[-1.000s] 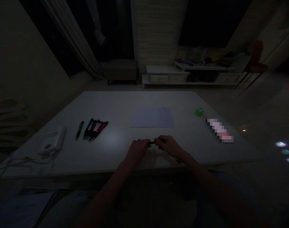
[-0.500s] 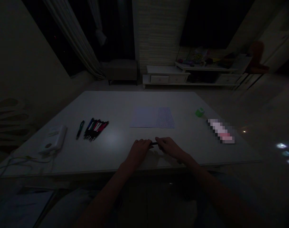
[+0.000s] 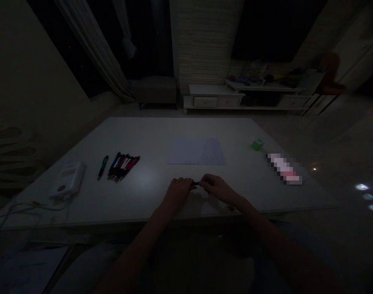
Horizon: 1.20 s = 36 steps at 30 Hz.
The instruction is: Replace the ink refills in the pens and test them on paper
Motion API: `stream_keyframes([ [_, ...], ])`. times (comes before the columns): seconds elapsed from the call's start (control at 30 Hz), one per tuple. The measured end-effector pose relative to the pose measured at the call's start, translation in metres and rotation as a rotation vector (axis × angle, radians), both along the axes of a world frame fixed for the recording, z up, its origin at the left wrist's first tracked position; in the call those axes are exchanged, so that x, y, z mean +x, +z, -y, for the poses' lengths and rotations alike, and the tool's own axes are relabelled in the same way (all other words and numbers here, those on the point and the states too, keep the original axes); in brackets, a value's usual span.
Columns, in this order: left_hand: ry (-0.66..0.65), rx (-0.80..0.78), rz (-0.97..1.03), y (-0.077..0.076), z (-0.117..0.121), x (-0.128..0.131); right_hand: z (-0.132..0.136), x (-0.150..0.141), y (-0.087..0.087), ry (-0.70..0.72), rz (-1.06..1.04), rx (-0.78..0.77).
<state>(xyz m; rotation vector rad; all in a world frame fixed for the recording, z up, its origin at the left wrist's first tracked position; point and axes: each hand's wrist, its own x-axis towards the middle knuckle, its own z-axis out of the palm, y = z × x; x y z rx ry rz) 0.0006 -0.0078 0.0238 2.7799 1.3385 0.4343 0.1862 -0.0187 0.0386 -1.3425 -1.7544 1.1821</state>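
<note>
My left hand (image 3: 180, 190) is closed around one end of a slim dark pen (image 3: 196, 183), above the near part of the white table (image 3: 149, 134). The fingers of my right hand (image 3: 214, 187) pinch the pen's other end, so only a short length shows between the hands. Beyond them lies a sheet of paper (image 3: 186, 151), its right part covered in handwriting. A small round dark object (image 3: 231, 208) sits by my right wrist, partly hidden; its kind is unclear in the dim light.
Several pens (image 3: 123, 166) lie in a row on the left, with a single green-and-black pen (image 3: 103, 167) beside them. A white box-shaped device (image 3: 68, 179) with cables stands at the left edge. To the right are a green object (image 3: 257, 144) and a blurred-out phone-like item (image 3: 284, 168).
Both hands have shifted slightly left with the pen. My right wrist has moved a little, uncovering more of the small round object.
</note>
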Motion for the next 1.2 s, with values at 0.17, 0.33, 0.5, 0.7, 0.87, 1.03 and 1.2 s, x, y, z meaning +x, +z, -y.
stream_keyframes([
  [0.17, -0.024, 0.034, 0.001, -0.001, 0.0, 0.0, -0.001, 0.001, 0.001, -0.003, 0.001, -0.043],
  [0.33, -0.043, 0.035, -0.036, -0.003, 0.0, 0.001, -0.003, 0.002, -0.004, 0.033, 0.074, -0.037],
  [0.5, -0.054, 0.026, -0.027, -0.005, -0.004, -0.001, -0.005, 0.007, -0.005, 0.07, 0.142, 0.03],
  [0.7, 0.022, 0.019, 0.035, 0.008, -0.011, -0.014, -0.007, 0.019, 0.007, 0.07, 0.258, 0.094],
  [0.87, -0.096, -0.014, 0.015, 0.006, -0.006, -0.007, 0.005, 0.009, 0.004, 0.184, 0.382, 0.222],
  [1.03, 0.128, 0.06, 0.129, 0.001, -0.027, -0.008, -0.006, 0.015, 0.009, 0.006, 0.228, 0.159],
  [1.2, 0.32, 0.071, 0.032, -0.019, -0.057, -0.026, -0.034, 0.036, 0.034, -0.209, -0.363, -0.068],
])
